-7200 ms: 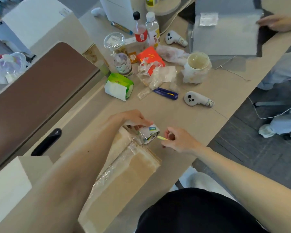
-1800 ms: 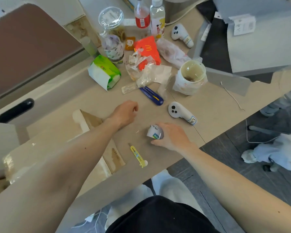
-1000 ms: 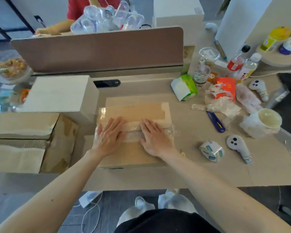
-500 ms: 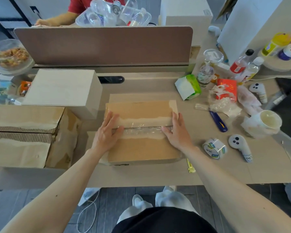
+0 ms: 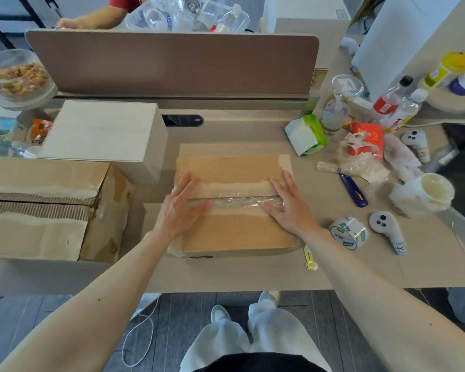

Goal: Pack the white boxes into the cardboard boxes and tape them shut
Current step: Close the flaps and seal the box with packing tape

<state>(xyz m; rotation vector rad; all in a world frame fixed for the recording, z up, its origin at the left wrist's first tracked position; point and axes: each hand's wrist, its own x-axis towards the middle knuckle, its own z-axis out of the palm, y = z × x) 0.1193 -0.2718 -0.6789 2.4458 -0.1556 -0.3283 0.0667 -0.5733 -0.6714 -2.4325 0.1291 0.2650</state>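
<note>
Both hands are lying flat on the cardboard box (image 5: 236, 234) at the centre of the frame, and everything is hanging on that strip of clear tape (image 5: 236, 201) running left to right across the lid, along the seam between the flaps. The left hand (image 5: 181, 209) is pressing on the strip's left end, fingers straight and slightly spread, thumb reaching inward along the tape. The right hand (image 5: 289, 209) is mirroring it on the right end, fingers flat too, gripping nothing. So the tape's long axis is lying straight between the two palms, crinkled in the middle, and I'm guessing any smoothing is going to travel sideways along it. The tape roll (image 5: 348, 233) is sitting right of centre, near the right wrist, making that hand the closer one. The yellow cutter (image 5: 309, 260) is lying just beside the box's lower right corner. A white box (image 5: 102, 130) is waiting at upper left.
</note>
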